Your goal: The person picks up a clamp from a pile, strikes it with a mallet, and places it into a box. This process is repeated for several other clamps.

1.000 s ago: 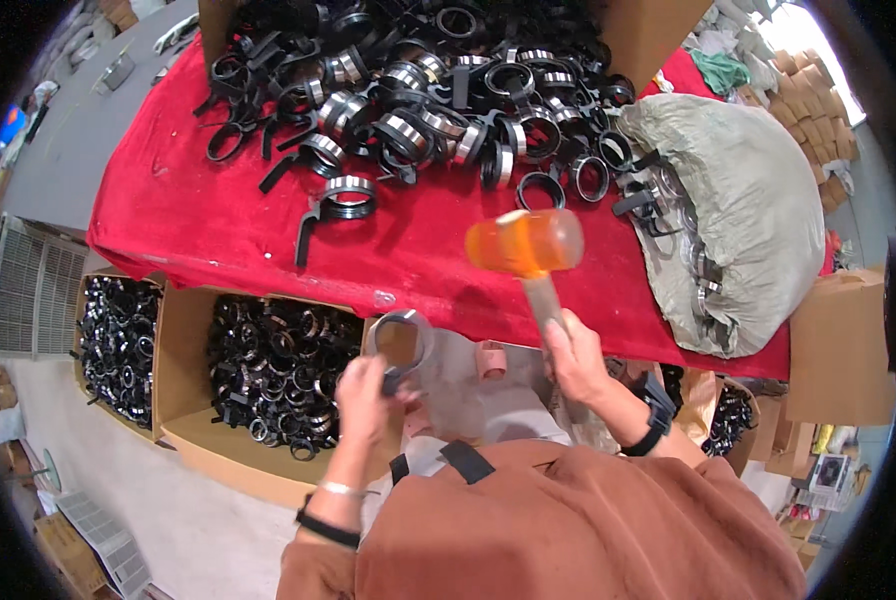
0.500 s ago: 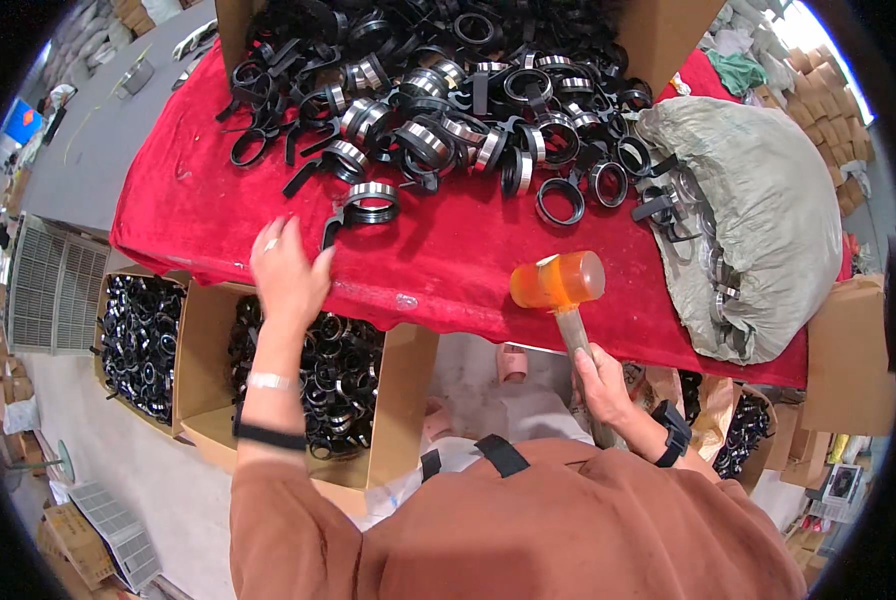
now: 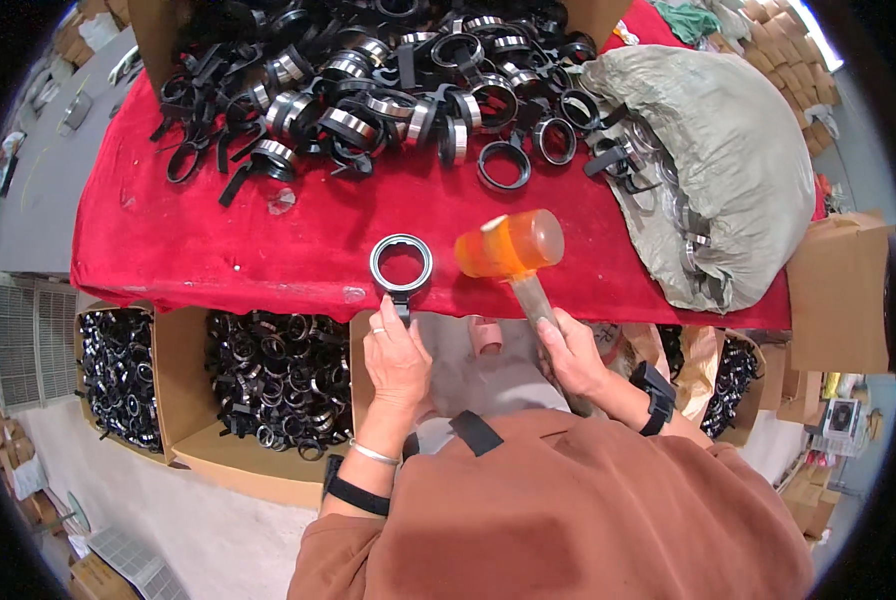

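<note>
at bench (image 3: 218, 250) front edge a black ring clamp (image 3: 402, 264) is pinched by its tab in left hand (image 3: 398, 355); stiff, light, prob. best held there. orange mallet (image 3: 509, 244) is gripped by handle in right hand (image 3: 571, 352), head-heavy.

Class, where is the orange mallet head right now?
The mallet head hovers over the red cloth, right of the ring clamp, gripped by the right hand.

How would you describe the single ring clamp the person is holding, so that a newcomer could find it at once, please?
Start at the red cloth covering the table, and follow its near edge to the orange-headed mallet in the right hand. Just left of the mallet lies the ring clamp, its tail pinched by the left hand. It lies alone, apart from the heaped pile.
</note>
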`<state>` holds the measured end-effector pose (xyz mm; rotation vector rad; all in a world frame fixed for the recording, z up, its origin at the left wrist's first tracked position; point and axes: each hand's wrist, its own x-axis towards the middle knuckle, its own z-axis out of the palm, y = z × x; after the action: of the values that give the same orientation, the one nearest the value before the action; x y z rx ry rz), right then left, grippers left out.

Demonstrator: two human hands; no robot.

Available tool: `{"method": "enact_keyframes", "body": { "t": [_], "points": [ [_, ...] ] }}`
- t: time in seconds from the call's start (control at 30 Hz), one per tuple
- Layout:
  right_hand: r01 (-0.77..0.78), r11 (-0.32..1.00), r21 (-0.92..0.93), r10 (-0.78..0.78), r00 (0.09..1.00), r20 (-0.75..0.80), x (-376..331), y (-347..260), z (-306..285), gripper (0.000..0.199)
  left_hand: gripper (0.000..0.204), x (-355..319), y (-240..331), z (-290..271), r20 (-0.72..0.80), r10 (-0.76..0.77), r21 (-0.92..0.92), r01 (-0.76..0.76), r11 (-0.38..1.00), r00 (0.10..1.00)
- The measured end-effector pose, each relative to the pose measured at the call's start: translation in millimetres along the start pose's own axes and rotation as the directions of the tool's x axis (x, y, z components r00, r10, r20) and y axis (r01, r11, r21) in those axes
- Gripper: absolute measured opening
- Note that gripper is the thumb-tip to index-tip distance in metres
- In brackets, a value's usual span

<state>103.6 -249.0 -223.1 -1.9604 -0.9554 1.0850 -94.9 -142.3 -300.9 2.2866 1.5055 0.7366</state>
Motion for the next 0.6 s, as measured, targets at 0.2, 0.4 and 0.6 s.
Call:
{"method": "enact_keyframes", "body": {
  "t": [0.2,0.4,0.6],
  "points": [
    [0.108,0.945,-0.309,-0.094,0.994,0.058,8.3,-5.4,17.8,0.033,0.048,-1.0,5.1,-1.5,0.087,0.031,-0.238,-0.009,0.971,0.996],
    [0.17,0.949,-0.264,-0.158,0.985,0.067,-5.4,-9.6,13.0,0.034,0.032,-6.5,2.3,-0.8,0.324,-0.169,-0.549,0.331,0.767,0.931],
    [0.179,0.965,-0.191,-0.179,0.984,0.02,-12.3,-9.2,24.7,0.031,0.037,8.8,0.2,17.2,0.498,-0.313,-0.732,0.585,0.348,0.809]
  ]
}}
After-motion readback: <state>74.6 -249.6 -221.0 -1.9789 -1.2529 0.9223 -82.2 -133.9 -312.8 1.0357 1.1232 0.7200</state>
